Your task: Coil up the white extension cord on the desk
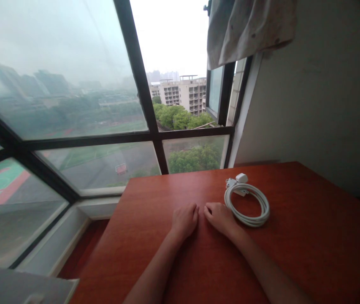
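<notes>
My left hand (185, 220) rests on the reddish-brown table with its fingers curled into a loose fist. A small gap to its right lies my right hand (220, 217), also curled closed on the tabletop. Nothing shows in either hand. Just right of my right hand is a coiled white cable (263, 207), lying flat in a ring, close to or touching the hand's edge. At the far side of the coil sit a white plug-like block (242, 178) and other white end pieces, too small to make out fully.
The wooden table (309, 236) reaches toward the windows and a grey wall (309, 105) at right. Dark window frames (154, 137) stand beyond its far edge, one pane open. A beige curtain (249, 29) hangs above. At lower left is a pale ledge (24, 283).
</notes>
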The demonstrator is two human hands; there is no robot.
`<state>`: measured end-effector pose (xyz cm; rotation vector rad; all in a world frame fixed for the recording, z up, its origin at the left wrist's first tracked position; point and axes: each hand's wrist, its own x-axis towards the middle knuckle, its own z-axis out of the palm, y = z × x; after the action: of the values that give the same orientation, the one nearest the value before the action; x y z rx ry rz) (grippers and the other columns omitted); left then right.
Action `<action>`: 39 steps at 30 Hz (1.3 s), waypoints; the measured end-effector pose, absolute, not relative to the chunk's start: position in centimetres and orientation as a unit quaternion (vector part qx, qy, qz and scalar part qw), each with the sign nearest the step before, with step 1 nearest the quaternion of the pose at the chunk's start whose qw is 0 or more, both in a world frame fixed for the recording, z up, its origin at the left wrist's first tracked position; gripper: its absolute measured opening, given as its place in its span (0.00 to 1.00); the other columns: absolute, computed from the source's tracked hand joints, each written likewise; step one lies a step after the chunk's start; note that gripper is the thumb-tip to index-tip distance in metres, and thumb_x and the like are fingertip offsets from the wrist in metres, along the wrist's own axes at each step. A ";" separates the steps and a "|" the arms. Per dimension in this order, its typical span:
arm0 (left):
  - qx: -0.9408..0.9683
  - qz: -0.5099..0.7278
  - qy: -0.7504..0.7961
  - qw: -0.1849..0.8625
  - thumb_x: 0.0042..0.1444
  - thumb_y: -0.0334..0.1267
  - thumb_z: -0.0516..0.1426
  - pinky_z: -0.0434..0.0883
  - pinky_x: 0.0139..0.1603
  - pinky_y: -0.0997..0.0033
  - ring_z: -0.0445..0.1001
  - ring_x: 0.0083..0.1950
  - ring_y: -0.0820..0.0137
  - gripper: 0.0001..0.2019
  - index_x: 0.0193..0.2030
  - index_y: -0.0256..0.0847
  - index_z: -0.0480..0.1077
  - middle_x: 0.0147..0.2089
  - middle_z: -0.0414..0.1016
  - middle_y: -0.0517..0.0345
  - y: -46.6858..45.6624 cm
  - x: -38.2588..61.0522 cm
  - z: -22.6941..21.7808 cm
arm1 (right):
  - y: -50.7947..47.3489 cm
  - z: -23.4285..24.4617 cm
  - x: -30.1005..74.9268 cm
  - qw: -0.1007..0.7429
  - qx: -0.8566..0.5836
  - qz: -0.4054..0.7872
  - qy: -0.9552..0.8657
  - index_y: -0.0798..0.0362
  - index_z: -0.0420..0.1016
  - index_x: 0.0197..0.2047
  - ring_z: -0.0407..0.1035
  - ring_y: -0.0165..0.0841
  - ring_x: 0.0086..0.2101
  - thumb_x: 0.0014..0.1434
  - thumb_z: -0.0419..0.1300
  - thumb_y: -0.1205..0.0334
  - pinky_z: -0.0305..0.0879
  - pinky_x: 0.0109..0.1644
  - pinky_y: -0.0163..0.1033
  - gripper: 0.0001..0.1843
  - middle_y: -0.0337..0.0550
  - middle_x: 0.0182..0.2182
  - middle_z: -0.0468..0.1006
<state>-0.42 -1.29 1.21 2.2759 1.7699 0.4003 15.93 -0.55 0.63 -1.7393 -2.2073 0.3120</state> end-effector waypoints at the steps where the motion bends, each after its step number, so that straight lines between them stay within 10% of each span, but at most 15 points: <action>1: 0.779 0.134 0.603 0.110 0.64 0.42 0.45 0.59 0.36 0.68 0.72 0.36 0.63 0.16 0.35 0.42 0.71 0.36 0.77 0.49 -1.3 -0.4 1.2 | -0.5 0.6 15.9 0.155 -0.607 0.108 -0.772 0.51 0.75 0.28 0.72 0.34 0.30 0.63 0.52 0.59 0.47 0.29 0.37 0.15 0.46 0.29 0.80; 39: 0.790 0.077 0.605 0.064 0.66 0.41 0.42 0.60 0.35 0.70 0.75 0.39 0.67 0.17 0.37 0.43 0.70 0.39 0.78 0.54 -1.5 -0.2 1.8 | -0.6 1.0 15.9 0.117 -0.604 0.102 -0.781 0.51 0.75 0.31 0.72 0.33 0.32 0.65 0.48 0.58 0.47 0.31 0.37 0.17 0.44 0.32 0.81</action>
<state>-0.25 -1.48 1.81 2.3857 1.8264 0.2323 15.87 -0.62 1.05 -1.7698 -2.2880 0.2975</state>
